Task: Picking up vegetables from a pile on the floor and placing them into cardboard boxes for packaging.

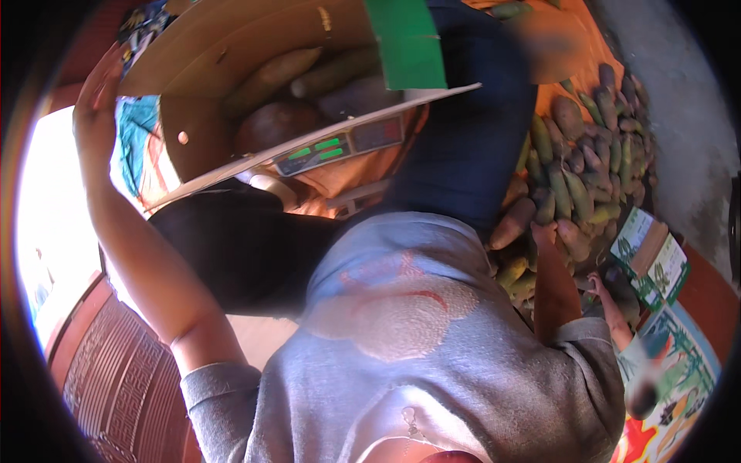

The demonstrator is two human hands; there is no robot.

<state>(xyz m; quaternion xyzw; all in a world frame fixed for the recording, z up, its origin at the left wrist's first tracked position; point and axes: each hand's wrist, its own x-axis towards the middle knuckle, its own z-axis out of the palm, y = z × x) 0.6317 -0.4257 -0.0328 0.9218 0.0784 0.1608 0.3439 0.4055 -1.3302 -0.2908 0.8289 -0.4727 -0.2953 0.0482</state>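
Note:
My left hand (98,89) is raised beside the left end of an open cardboard box (185,139), its fingers stretched out along the outside. Whether it touches the cardboard I cannot tell. Inside the box lie several large, long brownish-green vegetables (270,77), partly in shadow. My right hand (544,233) reaches down to a heap of long green and reddish-brown vegetables (571,193) on my right. Its fingers are too small and merged with the heap to show a grip. The exact kind of vegetable is unclear.
A digital scale (340,147) with green lit displays shows beneath the box's near edge. Orange sheeting (540,81) lies under the heap. Another person's hand (594,284) is near mine on the right, beside a green-and-white printed carton (648,251). A carved wooden panel (123,378) stands at lower left.

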